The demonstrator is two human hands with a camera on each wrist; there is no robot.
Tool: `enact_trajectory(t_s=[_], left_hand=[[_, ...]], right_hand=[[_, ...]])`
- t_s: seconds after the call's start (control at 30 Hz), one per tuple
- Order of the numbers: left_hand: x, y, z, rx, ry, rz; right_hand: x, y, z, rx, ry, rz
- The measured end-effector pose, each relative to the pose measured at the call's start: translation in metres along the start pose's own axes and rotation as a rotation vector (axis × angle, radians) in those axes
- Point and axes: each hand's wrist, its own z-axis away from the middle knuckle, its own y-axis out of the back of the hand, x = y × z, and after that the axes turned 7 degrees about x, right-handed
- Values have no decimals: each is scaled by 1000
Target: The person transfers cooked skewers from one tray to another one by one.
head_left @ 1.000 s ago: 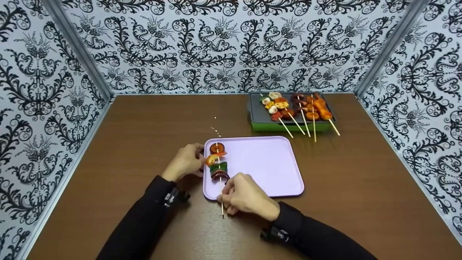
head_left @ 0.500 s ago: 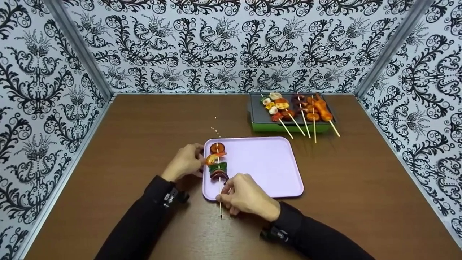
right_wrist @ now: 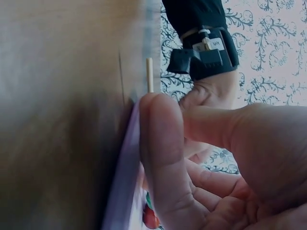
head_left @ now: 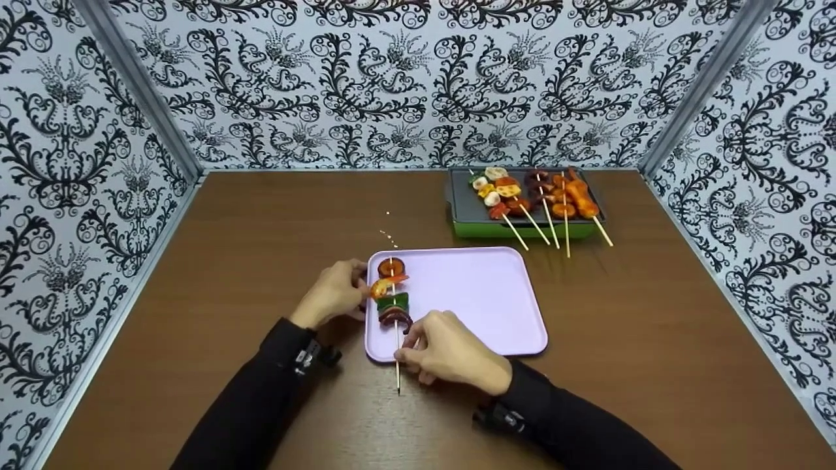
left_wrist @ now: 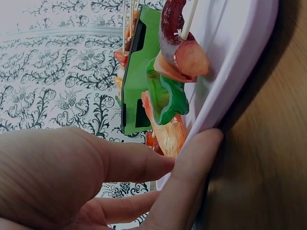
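A skewer with an orange slice, a shrimp, a green pepper piece (head_left: 393,302) and dark red pieces lies along the left side of the lilac tray (head_left: 470,300). Its bare stick passes over the tray's front edge. The right hand (head_left: 450,346) pinches that stick between thumb and finger; in the right wrist view the stick's end (right_wrist: 149,74) sticks out past the fingers. The left hand (head_left: 333,294) holds the tray's left rim, beside the shrimp. In the left wrist view, thumb and finger of the left hand (left_wrist: 120,177) meet at the rim (left_wrist: 230,81).
Behind the tray to the right stands a green grill (head_left: 470,230) with a dark top, bearing several skewers whose sticks overhang its front edge. Small pale specks (head_left: 388,235) mark the brown table (head_left: 287,215) behind the tray. Patterned walls (head_left: 405,85) enclose the table's back and sides.
The skewer's stick end has shifted slightly left, so the skewer lies a little straighter. Both hands keep their holds, nearly in place.
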Motion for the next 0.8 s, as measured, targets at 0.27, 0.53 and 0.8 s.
enact_trajectory(t_s=[0.27,0.53,0.8], left_hand=[[-1,-1,0,-17,11,-3],[1,1,0,-8,16,-14],[-1,1,-1,-9,25,6]], right_hand=[[0,16,1,21,58,83],[-2,41,-8,111,200,235],[6,63,-15,163,268,297]])
